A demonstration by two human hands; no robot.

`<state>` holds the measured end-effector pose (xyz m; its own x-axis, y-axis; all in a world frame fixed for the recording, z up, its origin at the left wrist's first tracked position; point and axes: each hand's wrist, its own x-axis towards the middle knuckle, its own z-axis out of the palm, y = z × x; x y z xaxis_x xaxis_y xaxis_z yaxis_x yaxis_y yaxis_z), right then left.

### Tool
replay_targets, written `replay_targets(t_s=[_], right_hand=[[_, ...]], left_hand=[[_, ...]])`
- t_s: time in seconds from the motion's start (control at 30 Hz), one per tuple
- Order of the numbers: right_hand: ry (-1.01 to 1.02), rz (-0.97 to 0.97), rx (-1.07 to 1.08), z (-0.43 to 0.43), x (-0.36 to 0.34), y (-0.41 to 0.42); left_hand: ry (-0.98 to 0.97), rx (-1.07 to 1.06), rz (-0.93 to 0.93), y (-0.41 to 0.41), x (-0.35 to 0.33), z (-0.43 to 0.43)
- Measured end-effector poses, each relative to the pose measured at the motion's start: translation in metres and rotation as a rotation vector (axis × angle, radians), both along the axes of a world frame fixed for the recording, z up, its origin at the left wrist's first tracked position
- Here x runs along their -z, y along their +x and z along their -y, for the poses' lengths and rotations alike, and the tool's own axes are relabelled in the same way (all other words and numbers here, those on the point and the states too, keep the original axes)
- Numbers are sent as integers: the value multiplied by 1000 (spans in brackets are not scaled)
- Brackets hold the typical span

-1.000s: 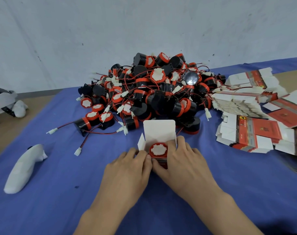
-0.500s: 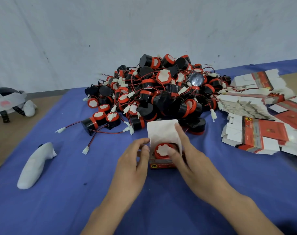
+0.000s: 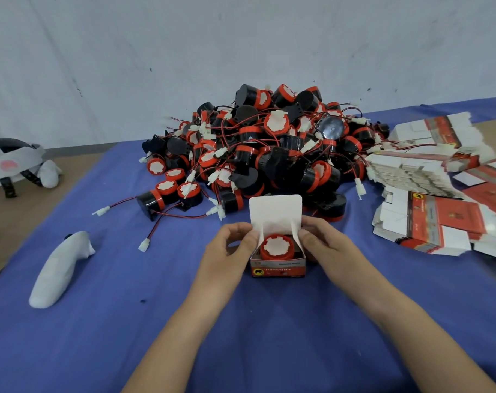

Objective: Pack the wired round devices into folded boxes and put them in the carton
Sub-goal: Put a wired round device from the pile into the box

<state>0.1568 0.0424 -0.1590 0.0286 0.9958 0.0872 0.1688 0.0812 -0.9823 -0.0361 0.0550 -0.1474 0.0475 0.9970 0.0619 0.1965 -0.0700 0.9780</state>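
Both hands have left the device's top and now flank the folded box (image 3: pixel 278 263), which sits at the centre of the blue cloth (image 3: pixel 241 336). The left hand (image 3: pixel 232 246) pinches the left side flap (image 3: pixel 257 233) and the right hand (image 3: pixel 323 242) pinches the right side flap (image 3: pixel 297 232), each flap tilted inward. The white lid (image 3: pixel 275 211) stands upright at the box's 12 o'clock edge.

The round device (image 3: pixel 277 246) lies inside, red-rimmed face up. Its wire is not visible, so whether it is fully tucked in cannot be told.

The pile of loose devices (image 3: pixel 269 148) lies at 12 o'clock, the flat unfolded boxes (image 3: pixel 439 194) at 2 to 3 o'clock, a white controller (image 3: pixel 61 268) at 9 o'clock and a headset (image 3: pixel 11 163) at 10 o'clock. The carton is out of view.

Likely faults: a stray wire or connector trapped under a flap would keep the lid from seating. A device sitting high could make the tuck flap buckle or spring open. Uneven pressure could skew the box.
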Motion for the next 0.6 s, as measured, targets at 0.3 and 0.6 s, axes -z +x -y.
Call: replay_targets(t_s=[0.3, 0.6], right_hand=[[11, 7, -15, -3, 2, -4], [29, 112, 3, 1, 6, -1]], left_hand=[[-28, 68, -43, 10, 4, -4], [56, 108, -23, 10, 6, -4]])
